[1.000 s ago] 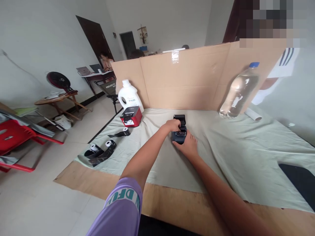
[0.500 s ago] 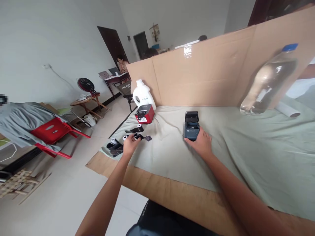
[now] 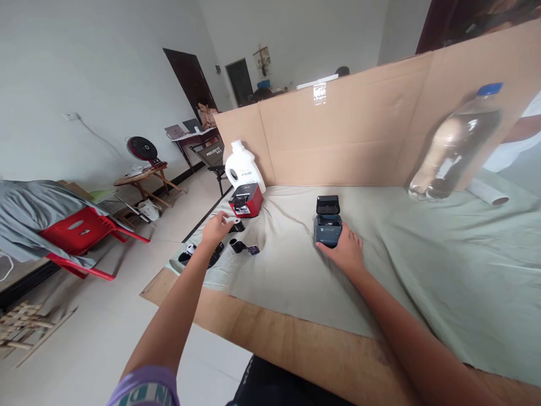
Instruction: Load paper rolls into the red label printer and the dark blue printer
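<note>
My right hand is wrapped round the lower right side of a small dark label printer. The printer stands on the cloth with its lid flipped up and back. My left hand reaches over the left side of the table, thumb and fingers apart, beside a black roll with a white core. Whether the fingertips touch that roll I cannot tell. Nearer to me lies another black roll with its loose strip end trailing right. More rolls are partly hidden behind my left forearm.
A red and black box-shaped device stands before a white jug. Behind the table rises a cardboard screen. A large clear bottle and a white tube are at the right. A red chair stands left.
My left hand has let go of the roll with the loose end and moved forward to the farther roll. My right hand stays on the label printer. The view has shifted slightly.
</note>
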{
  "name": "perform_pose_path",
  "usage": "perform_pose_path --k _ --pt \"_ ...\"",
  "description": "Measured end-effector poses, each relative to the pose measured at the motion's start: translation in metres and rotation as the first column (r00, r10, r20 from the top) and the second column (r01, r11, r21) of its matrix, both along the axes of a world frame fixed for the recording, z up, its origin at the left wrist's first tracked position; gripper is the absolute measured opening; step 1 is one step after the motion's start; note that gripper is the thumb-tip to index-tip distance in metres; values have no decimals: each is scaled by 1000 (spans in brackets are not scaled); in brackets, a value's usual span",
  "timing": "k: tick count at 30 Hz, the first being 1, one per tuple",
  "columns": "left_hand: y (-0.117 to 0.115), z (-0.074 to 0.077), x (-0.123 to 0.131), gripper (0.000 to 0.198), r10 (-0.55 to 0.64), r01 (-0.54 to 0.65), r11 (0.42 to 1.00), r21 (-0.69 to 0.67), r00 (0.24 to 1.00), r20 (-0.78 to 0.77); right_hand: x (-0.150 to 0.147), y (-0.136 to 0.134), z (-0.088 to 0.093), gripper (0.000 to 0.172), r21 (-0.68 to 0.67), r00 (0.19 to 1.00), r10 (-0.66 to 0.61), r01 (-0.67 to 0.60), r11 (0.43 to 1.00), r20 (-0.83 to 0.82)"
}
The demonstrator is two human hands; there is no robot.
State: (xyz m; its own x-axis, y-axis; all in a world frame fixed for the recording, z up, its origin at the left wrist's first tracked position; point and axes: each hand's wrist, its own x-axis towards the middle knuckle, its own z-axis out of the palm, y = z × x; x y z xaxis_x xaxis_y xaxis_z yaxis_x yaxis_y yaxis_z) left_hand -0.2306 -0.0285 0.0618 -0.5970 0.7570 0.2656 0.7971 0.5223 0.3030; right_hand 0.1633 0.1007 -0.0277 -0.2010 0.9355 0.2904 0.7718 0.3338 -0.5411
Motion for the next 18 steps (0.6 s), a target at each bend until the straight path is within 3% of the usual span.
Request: perform_pose_path --k 3,5,9,12,13,15,18 --pt "31 -3 -10 37 -112 125 976 -177 991 77 0 0 0 97 -4 1000 -8 8 1000 2" --pt "42 -7 -13 36 -123 139 969 -204 988 92 0 0 1 97 -6 1000 -10 10 1000 2" --pt "45 -4 -7 32 -145 155 976 -156 986 76 -1 -1 1 94 5 1000 4 -4 1000 -24" --pt "47 9 13 33 -205 201 979 42 961 184 -1 -1 0 93 -2 999 3 -3 1000 -35" --pt "50 15 25 37 -258 223 963 148 923 284 -2 -1 0 94 -10 999 2 -2 1000 -35" --pt "59 25 56 46 -405 237 901 364 762 506 -3 0 -2 98 -25 999 3 -4 1000 -46" --pt "79 34 116 57 -571 220 809 545 512 642 -4 2 -2 98 -68 989 -20 10 998 -146"
